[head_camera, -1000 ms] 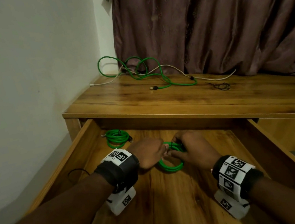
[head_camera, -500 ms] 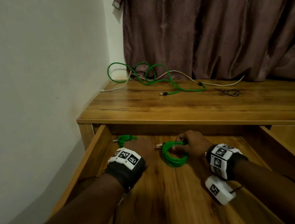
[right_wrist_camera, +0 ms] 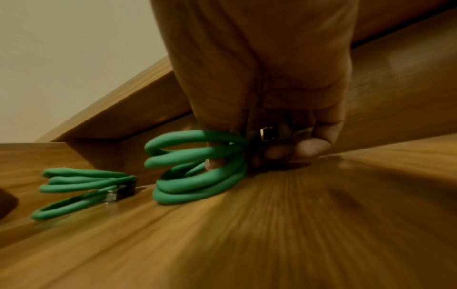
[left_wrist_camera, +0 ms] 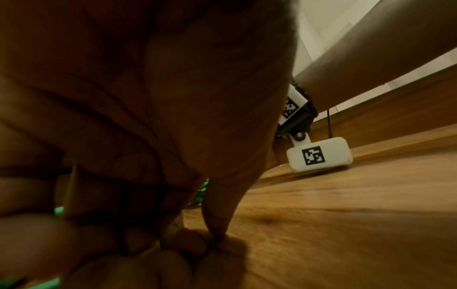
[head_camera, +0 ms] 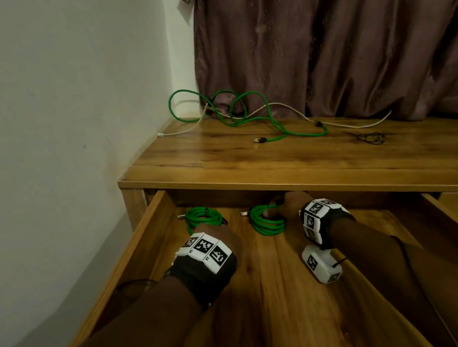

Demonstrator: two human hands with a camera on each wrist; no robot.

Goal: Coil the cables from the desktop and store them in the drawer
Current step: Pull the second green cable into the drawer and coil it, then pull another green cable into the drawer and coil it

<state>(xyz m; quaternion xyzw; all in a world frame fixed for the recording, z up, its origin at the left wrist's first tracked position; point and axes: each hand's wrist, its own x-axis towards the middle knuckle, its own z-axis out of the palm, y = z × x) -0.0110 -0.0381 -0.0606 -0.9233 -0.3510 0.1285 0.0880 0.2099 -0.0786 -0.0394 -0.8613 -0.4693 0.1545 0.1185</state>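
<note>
The open wooden drawer (head_camera: 275,303) holds two green coiled cables. The first coil (head_camera: 200,219) (right_wrist_camera: 81,185) lies at the back left. My right hand (head_camera: 277,209) (right_wrist_camera: 247,156) grips the second coil (head_camera: 265,223) (right_wrist_camera: 197,176) on the drawer floor, thumb through its loops and fingers round its plug. My left hand (head_camera: 226,232) (left_wrist_camera: 197,240) rests beside the first coil with fingers curled, their tips on the wood; I see nothing between them. A loose green cable (head_camera: 275,122) and a white cable (head_camera: 180,132) lie tangled on the desktop (head_camera: 281,164).
A small black cord (head_camera: 371,137) lies on the desktop to the right. A thin black wire (head_camera: 131,285) loops at the drawer's left side. A wall stands to the left, and a curtain (head_camera: 349,29) hangs behind the desk. The desktop's front edge overhangs the back of the drawer.
My left hand let go of the second coil and moved left, beside the first coil. My right hand carried the second coil to the back of the drawer.
</note>
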